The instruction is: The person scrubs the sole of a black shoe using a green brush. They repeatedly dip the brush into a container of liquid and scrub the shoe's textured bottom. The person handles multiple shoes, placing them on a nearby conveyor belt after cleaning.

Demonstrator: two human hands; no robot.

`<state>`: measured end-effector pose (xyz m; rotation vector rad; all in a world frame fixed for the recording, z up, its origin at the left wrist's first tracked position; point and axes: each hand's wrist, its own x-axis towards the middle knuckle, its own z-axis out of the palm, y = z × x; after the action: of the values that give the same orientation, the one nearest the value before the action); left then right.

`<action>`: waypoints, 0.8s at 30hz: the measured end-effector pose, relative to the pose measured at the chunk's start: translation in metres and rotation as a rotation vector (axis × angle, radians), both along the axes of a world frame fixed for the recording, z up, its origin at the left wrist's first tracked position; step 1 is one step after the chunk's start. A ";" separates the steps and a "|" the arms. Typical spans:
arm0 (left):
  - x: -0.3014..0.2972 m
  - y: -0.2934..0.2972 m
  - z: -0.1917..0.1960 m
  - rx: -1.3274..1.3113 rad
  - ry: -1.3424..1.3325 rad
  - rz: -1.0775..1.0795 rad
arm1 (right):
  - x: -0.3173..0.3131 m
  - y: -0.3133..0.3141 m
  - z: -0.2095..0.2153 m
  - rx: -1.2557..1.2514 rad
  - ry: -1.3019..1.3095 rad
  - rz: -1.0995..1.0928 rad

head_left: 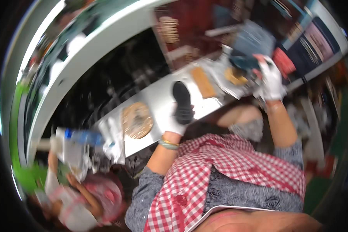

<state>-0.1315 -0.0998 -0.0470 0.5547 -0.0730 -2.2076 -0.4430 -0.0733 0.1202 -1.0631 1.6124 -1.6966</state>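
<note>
The person's left hand (173,123), in a white glove, is wrapped around the lower end of a black shoe sole (183,102) and holds it against the pale workbench (158,96). The sole's long axis runs nearly straight up the picture, leaning just a touch to the left, with the rounded end pointing away from the person and the ridged end down in the glove. It sits about mid-bench, between a round tan disc (137,120) on its left and a flat orange-brown piece (203,82) on its right, apart from both.

The right hand (270,79), also in a white glove, is up at the far right end of the bench, against a heap of blue and grey material (248,50) (everything is motion-blurred there, so what exactly it grips or whether the fingers are closed is impossible to make out). A yellowish round piece (234,76) lies just left of that hand.

Another person (79,201) is at the lower left.
</note>
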 end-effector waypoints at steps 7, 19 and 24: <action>-0.024 0.029 0.065 -0.193 -0.158 -0.022 | -0.031 0.018 -0.016 0.011 0.165 0.006; -0.035 0.041 0.081 -0.324 -0.236 -0.080 | -0.036 0.013 -0.039 0.117 0.038 0.119; -0.036 0.041 0.076 -0.279 -0.251 -0.074 | -0.039 0.013 -0.042 0.038 0.016 0.165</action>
<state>-0.1670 -0.0592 0.0292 0.6759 -0.5320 -2.1394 -0.4824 -0.0604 0.0784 -1.1593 1.5163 -1.5472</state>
